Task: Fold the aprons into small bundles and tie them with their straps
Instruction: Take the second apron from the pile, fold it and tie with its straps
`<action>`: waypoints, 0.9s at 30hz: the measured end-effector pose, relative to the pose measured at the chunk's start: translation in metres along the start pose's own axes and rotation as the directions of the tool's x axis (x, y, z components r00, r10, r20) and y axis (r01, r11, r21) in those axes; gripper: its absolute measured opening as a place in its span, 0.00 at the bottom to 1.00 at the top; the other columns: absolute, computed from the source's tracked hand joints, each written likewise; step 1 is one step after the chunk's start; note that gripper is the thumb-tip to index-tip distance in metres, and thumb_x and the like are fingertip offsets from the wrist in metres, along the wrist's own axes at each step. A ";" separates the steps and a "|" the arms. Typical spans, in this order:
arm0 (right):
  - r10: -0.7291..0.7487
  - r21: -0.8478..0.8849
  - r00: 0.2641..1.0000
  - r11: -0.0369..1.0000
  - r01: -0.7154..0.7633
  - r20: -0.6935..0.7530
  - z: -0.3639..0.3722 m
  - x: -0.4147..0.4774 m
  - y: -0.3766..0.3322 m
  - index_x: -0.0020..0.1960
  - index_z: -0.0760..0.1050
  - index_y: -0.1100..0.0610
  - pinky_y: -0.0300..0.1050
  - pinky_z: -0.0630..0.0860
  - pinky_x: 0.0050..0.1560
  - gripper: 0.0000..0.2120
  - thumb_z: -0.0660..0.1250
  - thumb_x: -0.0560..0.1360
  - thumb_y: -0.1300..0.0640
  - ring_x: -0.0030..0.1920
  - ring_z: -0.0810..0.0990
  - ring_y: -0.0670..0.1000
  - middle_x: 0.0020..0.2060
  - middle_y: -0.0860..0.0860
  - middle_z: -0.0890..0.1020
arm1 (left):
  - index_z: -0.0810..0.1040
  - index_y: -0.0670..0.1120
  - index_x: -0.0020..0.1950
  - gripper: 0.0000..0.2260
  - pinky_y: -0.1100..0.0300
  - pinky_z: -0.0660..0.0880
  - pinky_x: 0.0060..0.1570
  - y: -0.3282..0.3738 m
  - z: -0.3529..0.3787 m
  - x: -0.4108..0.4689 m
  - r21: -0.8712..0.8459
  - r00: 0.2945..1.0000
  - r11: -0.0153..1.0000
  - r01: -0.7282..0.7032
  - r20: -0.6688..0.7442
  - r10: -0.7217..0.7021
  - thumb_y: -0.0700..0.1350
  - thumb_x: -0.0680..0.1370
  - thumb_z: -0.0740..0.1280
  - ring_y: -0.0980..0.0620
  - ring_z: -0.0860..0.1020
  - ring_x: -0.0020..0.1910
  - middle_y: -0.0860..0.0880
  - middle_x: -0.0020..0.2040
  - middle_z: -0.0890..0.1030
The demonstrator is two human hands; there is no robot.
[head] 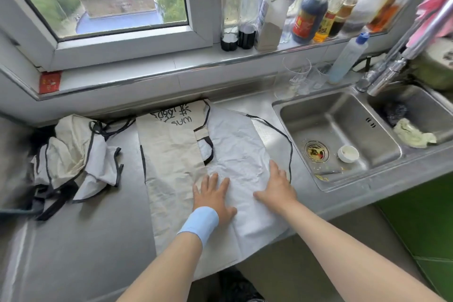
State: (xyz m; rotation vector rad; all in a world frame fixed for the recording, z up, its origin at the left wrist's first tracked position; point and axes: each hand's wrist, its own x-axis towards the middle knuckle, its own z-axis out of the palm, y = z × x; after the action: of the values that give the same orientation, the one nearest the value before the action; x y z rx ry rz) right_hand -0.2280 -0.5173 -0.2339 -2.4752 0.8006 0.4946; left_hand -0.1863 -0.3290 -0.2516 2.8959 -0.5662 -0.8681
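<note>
A pale apron (232, 144) with thin black edging lies spread on the steel counter, its beige left part (171, 149) folded over the white inner side. Its lower end hangs over the counter's front edge. A black strap (286, 137) curves along its right side toward the sink. My left hand (213, 196), with a light blue wristband, lies flat and spread on the apron's middle. My right hand (277, 186) presses flat beside it, fingers apart. A second crumpled apron (76, 154) with black straps sits in a heap to the left.
A double steel sink (343, 140) lies at the right, holding a small white cup (348, 153) and a rag (414, 135). The tap (392, 68) leans over it. Bottles (277, 10) line the windowsill, and glasses (296, 76) stand behind the sink.
</note>
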 end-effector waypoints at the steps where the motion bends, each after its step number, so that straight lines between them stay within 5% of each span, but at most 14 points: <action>1: 0.055 0.062 0.999 0.997 -0.054 -0.001 -0.003 0.002 -0.001 0.76 0.54 0.53 0.49 0.72 0.57 0.44 0.73 0.67 0.45 0.64 0.74 0.59 0.63 0.54 0.73 | 0.49 0.58 0.77 0.38 0.42 0.45 0.74 -0.002 -0.004 0.001 -0.025 1.000 1.000 -0.013 0.005 0.013 0.64 0.71 0.63 0.44 0.42 0.77 0.50 0.79 0.45; 4: 0.101 0.191 0.994 0.976 -0.107 0.041 -0.017 0.000 -0.008 0.52 0.77 0.56 0.47 0.79 0.49 0.17 0.67 0.66 0.51 0.47 0.82 0.55 0.47 0.52 0.82 | 0.57 0.56 0.77 0.35 0.51 0.52 0.74 -0.011 -0.020 0.005 -0.278 0.999 0.960 -0.027 0.022 0.034 0.59 0.73 0.68 0.45 0.54 0.76 0.48 0.77 0.57; 6: 0.045 0.239 0.993 0.969 -0.069 0.107 -0.029 -0.006 -0.018 0.41 0.78 0.57 0.44 0.79 0.40 0.11 0.67 0.65 0.50 0.38 0.82 0.52 0.38 0.51 0.83 | 0.64 0.55 0.74 0.30 0.54 0.62 0.70 -0.015 -0.038 -0.001 -0.599 0.998 0.799 0.041 0.061 -0.005 0.55 0.74 0.70 0.47 0.65 0.72 0.48 0.74 0.66; 9: -0.106 0.275 0.961 0.961 0.033 0.256 -0.047 -0.020 -0.046 0.39 0.76 0.55 0.42 0.72 0.36 0.10 0.74 0.65 0.50 0.35 0.78 0.50 0.36 0.50 0.79 | 0.73 0.53 0.65 0.19 0.48 0.77 0.57 -0.023 -0.071 -0.019 -0.898 0.980 0.402 0.181 0.201 0.007 0.55 0.76 0.69 0.48 0.74 0.60 0.48 0.65 0.73; 13: -0.384 0.275 0.869 0.912 0.305 0.313 -0.048 -0.046 -0.096 0.44 0.78 0.53 0.41 0.73 0.40 0.11 0.76 0.68 0.50 0.42 0.78 0.46 0.42 0.46 0.79 | 0.74 0.47 0.63 0.25 0.42 0.80 0.44 -0.049 -0.104 -0.038 -0.947 0.939 0.085 0.309 0.318 0.131 0.63 0.74 0.66 0.43 0.79 0.47 0.43 0.55 0.75; 16: -0.568 0.234 0.726 0.822 0.519 0.388 -0.023 -0.059 -0.127 0.44 0.80 0.51 0.47 0.78 0.54 0.14 0.74 0.65 0.43 0.53 0.79 0.47 0.56 0.44 0.76 | 0.76 0.47 0.61 0.26 0.47 0.80 0.39 -0.070 -0.109 -0.053 -0.938 0.935 0.126 0.324 0.338 0.110 0.65 0.73 0.67 0.41 0.81 0.43 0.41 0.53 0.79; 19: -0.551 0.245 0.625 0.824 0.510 0.552 0.002 -0.070 -0.146 0.44 0.82 0.48 0.48 0.74 0.62 0.15 0.68 0.68 0.38 0.59 0.77 0.48 0.59 0.46 0.77 | 0.79 0.48 0.54 0.21 0.49 0.81 0.38 -0.096 -0.092 -0.060 -0.905 0.940 0.260 0.336 0.304 -0.158 0.57 0.65 0.74 0.43 0.82 0.43 0.43 0.52 0.82; 22: -0.543 0.202 0.700 0.834 0.513 0.463 0.025 -0.068 -0.154 0.51 0.82 0.48 0.45 0.74 0.59 0.12 0.65 0.73 0.45 0.61 0.78 0.51 0.57 0.47 0.80 | 0.80 0.47 0.42 0.08 0.54 0.81 0.37 -0.124 -0.067 -0.070 -0.702 0.918 0.622 0.347 0.119 -0.378 0.44 0.66 0.64 0.45 0.82 0.40 0.44 0.45 0.83; 25: -0.552 -0.113 0.754 0.775 0.621 0.355 0.049 -0.063 -0.150 0.63 0.77 0.51 0.49 0.70 0.65 0.18 0.63 0.74 0.50 0.67 0.72 0.54 0.64 0.50 0.74 | 0.79 0.49 0.44 0.08 0.54 0.79 0.51 -0.142 -0.039 -0.080 -0.493 0.881 0.745 0.449 0.104 -0.462 0.43 0.70 0.62 0.43 0.79 0.53 0.44 0.52 0.81; 27: -0.523 -0.267 0.773 0.736 0.622 0.360 0.065 -0.059 -0.145 0.68 0.70 0.51 0.53 0.67 0.66 0.22 0.63 0.74 0.51 0.71 0.65 0.57 0.68 0.54 0.66 | 0.79 0.53 0.51 0.10 0.56 0.71 0.63 -0.149 -0.024 -0.082 -0.359 0.858 0.787 0.502 0.088 -0.507 0.45 0.73 0.62 0.43 0.69 0.64 0.46 0.61 0.73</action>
State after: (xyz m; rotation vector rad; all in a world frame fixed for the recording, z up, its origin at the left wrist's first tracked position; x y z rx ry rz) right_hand -0.1952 -0.3530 -0.2099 -2.7290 -0.2223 0.7635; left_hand -0.1875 -0.1620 -0.2137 2.7086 0.3778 -0.8806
